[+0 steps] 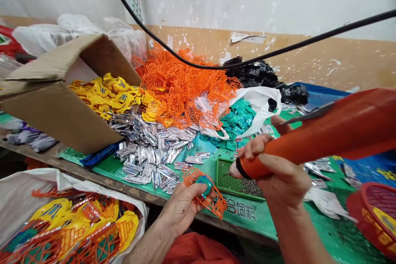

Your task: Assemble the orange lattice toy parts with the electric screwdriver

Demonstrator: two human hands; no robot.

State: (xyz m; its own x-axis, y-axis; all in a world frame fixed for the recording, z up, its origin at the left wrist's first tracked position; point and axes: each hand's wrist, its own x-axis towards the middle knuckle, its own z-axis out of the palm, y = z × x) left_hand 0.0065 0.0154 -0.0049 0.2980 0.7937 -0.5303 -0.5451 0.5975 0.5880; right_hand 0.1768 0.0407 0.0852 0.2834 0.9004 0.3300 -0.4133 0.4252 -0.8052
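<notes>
My left hand grips an orange plastic frame with a teal green plastic piece set in it, near the table's front edge. The fingers of my right hand wrap around an electric screwdriver with a red-orange covering and a black band near its pale nose. Its nose hangs over a small green perforated basket holding many small dark screws. The tool is tilted, nose down to the left, apart from the frame.
Silver foil-like pieces, yellow parts, orange frames, teal pieces and black parts are heaped behind. A cardboard box stands left, a sack rim below it, a red basket right. A black cable hangs across.
</notes>
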